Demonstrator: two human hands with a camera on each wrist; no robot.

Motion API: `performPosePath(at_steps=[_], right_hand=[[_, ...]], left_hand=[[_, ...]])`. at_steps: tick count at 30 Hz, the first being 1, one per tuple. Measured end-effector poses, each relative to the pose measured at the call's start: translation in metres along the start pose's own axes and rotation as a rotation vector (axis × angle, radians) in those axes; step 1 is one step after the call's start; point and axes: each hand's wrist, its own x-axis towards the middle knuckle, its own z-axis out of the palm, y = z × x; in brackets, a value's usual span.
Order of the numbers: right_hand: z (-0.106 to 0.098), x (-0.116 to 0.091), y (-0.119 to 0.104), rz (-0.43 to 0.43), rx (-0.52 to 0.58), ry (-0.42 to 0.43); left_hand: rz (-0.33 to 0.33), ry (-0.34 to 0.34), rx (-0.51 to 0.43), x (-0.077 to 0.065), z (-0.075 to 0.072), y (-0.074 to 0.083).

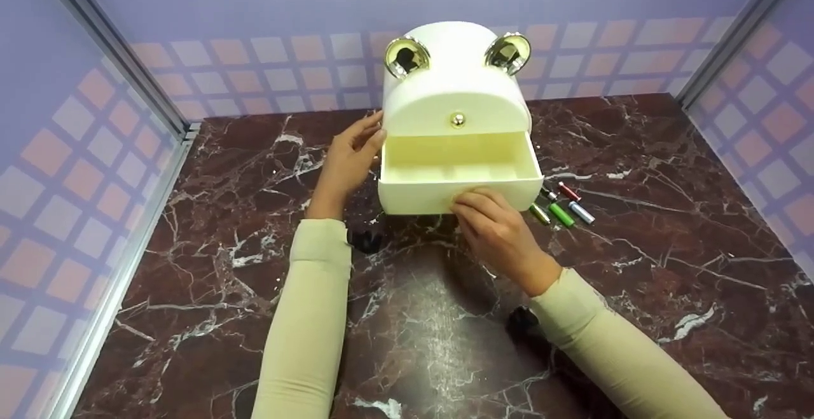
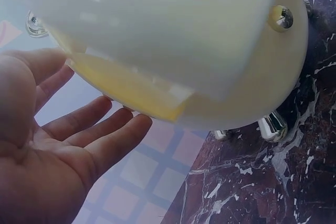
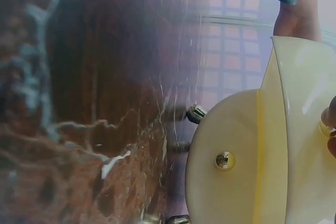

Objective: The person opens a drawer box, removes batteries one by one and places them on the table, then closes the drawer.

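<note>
A white drawer cabinet (image 1: 455,75) with two shiny gold frog-like eyes stands on the dark marbled table. Its middle drawer (image 1: 461,198) is pulled out, and the inside that shows is bare. My right hand (image 1: 499,234) pinches the knob (image 3: 326,128) on that drawer's front. Against the cabinet's left side rests my left hand (image 1: 348,161), its fingers spread and loosely bent in the left wrist view. A gold knob (image 1: 458,120) marks the closed top drawer; another knob (image 3: 226,161) is on the lowest drawer front.
Several small coloured cylinders that look like batteries (image 1: 561,214) lie right of the cabinet. Short metallic feet (image 2: 273,126) hold the cabinet off the table (image 1: 636,317). A tiled-pattern wall (image 1: 273,66) stands close behind, with side walls at left and right.
</note>
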Motion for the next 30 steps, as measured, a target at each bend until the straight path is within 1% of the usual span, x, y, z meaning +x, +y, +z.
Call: performPosePath(at_steps=[4,7,9,13,16,19,23,26,30], right_hand=[[0.008,0.006,0.007,0.010,-0.008,0.007],[0.014,0.010,0.013,0.021,-0.020,0.013],[0.017,0.012,0.018,0.033,-0.029,0.016],[0.022,0.017,0.028,0.060,-0.029,0.023],[0.026,0.020,0.034,0.068,-0.033,0.031],[0.029,0.024,0.039,0.077,-0.040,0.035],[0.033,0.027,0.044,0.101,-0.038,0.022],[0.036,0.029,0.048,0.114,-0.033,0.018],[0.040,0.030,0.054,0.110,-0.029,0.025]], left_hand=[[0.007,-0.010,-0.046,-0.001,0.000,-0.003],[-0.008,-0.026,-0.104,-0.002,0.000,-0.002],[-0.017,-0.034,-0.120,-0.002,-0.001,0.000],[-0.038,-0.043,-0.105,-0.012,-0.002,0.018],[-0.039,-0.037,-0.080,-0.019,-0.001,0.029],[-0.029,-0.030,-0.088,-0.012,-0.001,0.018],[-0.014,-0.024,-0.098,-0.002,0.000,-0.001],[-0.005,-0.020,-0.097,-0.001,0.001,-0.003],[0.000,-0.019,-0.109,-0.002,0.002,-0.004]])
